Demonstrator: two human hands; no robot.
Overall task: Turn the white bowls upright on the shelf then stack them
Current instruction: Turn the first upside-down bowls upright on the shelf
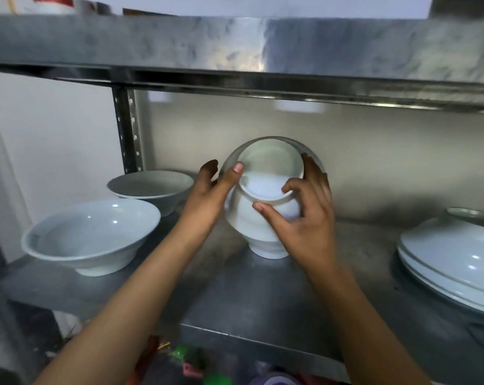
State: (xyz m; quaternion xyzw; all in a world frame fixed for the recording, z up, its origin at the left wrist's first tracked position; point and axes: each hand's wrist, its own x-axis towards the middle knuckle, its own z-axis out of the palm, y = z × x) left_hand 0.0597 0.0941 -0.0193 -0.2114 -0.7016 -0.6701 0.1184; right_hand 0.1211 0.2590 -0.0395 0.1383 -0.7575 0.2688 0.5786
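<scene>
Shelf (235, 295): metal, grey, with another shelf level above. Far left, near bowl (90, 237) upright, mouth up, foot on the shelf. Just behind it, rear bowl (151, 187) also upright. Left hand (210, 198): thumb curled over the foot ring of the held bowl (265, 184), remaining fingers behind its left wall. Held bowl is centre shelf, tipped on its side, base facing the camera, mouth toward the back panel; its axis runs front to back. It sits above a lower bowl (263, 234) that stands foot-down. Right hand (307, 215): fingers spread, curled around the held bowl's right side and foot ring. Far right, stacked dishes (452, 254), rim down.
</scene>
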